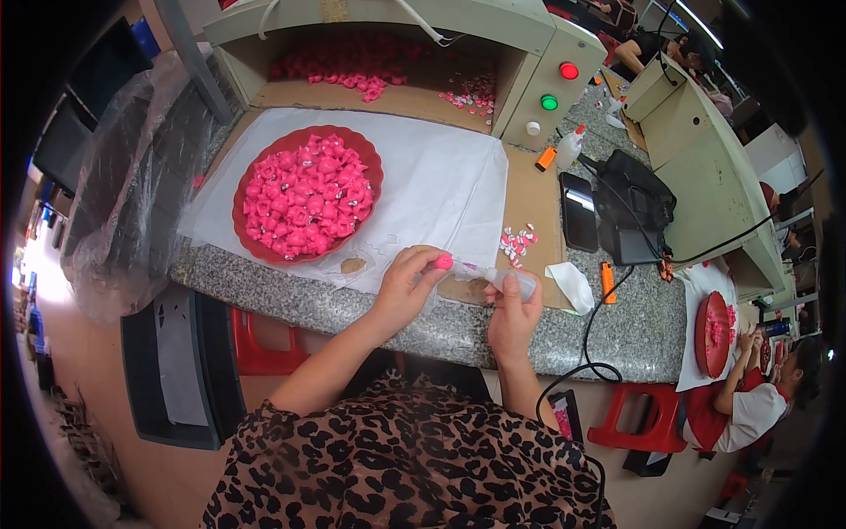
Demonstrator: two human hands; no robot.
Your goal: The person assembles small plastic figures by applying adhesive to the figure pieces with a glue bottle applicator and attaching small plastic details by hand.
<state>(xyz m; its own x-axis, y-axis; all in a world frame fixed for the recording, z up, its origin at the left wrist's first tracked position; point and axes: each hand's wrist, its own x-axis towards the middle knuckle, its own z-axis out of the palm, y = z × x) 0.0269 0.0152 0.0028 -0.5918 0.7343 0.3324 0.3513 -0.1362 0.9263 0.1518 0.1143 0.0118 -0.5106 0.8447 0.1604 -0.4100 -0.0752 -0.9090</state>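
Between the fingertips of my left hand (408,286) is a small pink plastic piece (442,262), held above the table's front edge. My right hand (514,317) is closed round a small white glue bottle (518,284), whose narrow nozzle points left at the pink piece. Whether the tip touches the piece, I cannot tell. To the left of my hands, a red scalloped bowl (374,167) stands on white paper (432,167), heaped with pink pieces (304,194). Several tiny white and pink parts (517,244) lie on cardboard just beyond my right hand.
A machine housing (529,79) with more pink pieces inside spans the back. To the right lie a phone (578,212), a black bag (630,198), orange tools (608,282) and a white squeeze bottle (571,147). A black cable (586,339) hangs over the edge. Another person (740,397) sits at far right.
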